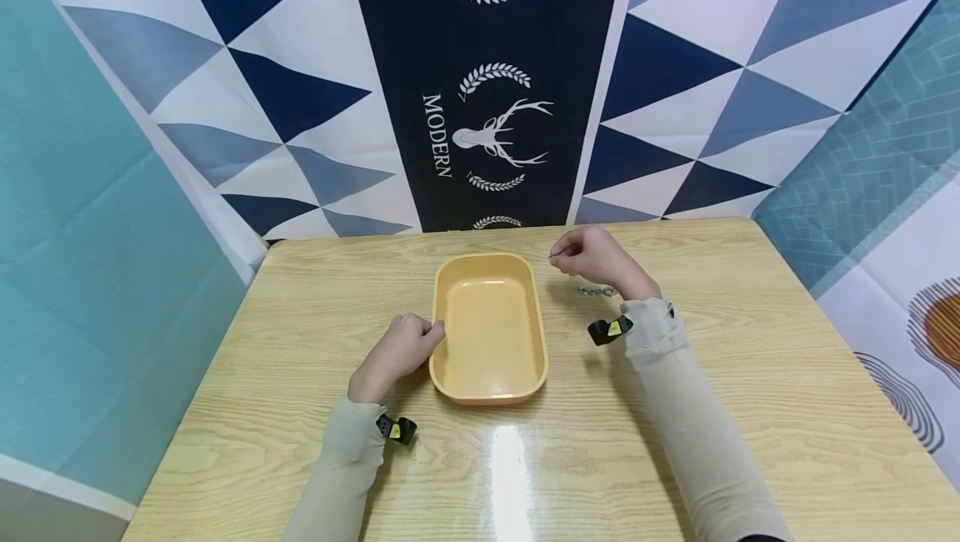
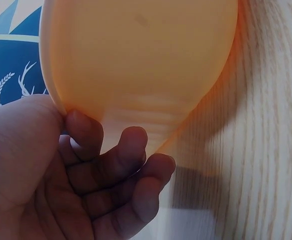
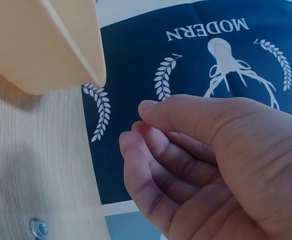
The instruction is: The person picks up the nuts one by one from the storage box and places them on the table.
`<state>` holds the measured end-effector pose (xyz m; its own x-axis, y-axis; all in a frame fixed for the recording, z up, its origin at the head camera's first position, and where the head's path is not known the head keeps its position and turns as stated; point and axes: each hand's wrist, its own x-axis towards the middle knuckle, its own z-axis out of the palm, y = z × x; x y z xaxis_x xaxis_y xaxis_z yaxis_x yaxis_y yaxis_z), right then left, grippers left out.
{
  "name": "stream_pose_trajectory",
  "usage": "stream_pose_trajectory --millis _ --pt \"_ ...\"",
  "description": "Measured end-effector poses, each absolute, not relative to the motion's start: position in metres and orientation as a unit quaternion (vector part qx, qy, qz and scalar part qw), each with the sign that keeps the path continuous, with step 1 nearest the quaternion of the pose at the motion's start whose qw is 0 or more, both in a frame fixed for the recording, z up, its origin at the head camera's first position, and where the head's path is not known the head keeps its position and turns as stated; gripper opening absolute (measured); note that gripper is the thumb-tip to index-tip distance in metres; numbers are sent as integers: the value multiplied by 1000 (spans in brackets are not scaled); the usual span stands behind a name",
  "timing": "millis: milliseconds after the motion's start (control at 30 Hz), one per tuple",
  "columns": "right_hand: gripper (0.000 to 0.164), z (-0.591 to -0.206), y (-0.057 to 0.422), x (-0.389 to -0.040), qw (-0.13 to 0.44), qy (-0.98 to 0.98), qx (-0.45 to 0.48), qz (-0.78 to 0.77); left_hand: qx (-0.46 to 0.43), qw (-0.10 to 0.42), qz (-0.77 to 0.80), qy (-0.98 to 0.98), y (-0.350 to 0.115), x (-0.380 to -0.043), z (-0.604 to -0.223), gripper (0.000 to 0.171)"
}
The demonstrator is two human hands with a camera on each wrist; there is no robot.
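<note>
In the head view a yellow rectangular tray (image 1: pixel 491 393) sits on the wooden table. My left hand (image 1: pixel 401 350) grips its left rim; the left wrist view shows the curled fingers (image 2: pixel 130 145) against the tray's outer wall. Off the tray's far right corner, my right hand (image 1: pixel 592 258) is raised with thumb and fingertips brought together. A tiny dark piece shows at those fingertips in the head view, too small to identify; the right wrist view does not show it clearly. Below that hand lie several small metal nuts (image 1: pixel 597 291) in a row, and one flanged nut (image 3: pixel 38 228) appears in the right wrist view.
The wood-grain table (image 1: pixel 300 459) ends at a patterned cloth backdrop (image 1: pixel 487 42) behind the tray. Teal cloth (image 1: pixel 97 217) hangs on the left, and another patterned cloth (image 1: pixel 885 233) on the right. Each wrist carries a small black camera.
</note>
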<state>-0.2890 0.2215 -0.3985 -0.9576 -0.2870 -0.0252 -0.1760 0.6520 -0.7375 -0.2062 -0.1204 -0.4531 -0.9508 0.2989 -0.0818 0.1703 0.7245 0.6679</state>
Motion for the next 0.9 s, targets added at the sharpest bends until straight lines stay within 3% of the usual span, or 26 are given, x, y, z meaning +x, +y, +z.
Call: stream_pose_trajectory --millis 900 --pt "18 -412 252 -286 57 930 -110 -347 123 89 345 926 -121 -206 -455 55"
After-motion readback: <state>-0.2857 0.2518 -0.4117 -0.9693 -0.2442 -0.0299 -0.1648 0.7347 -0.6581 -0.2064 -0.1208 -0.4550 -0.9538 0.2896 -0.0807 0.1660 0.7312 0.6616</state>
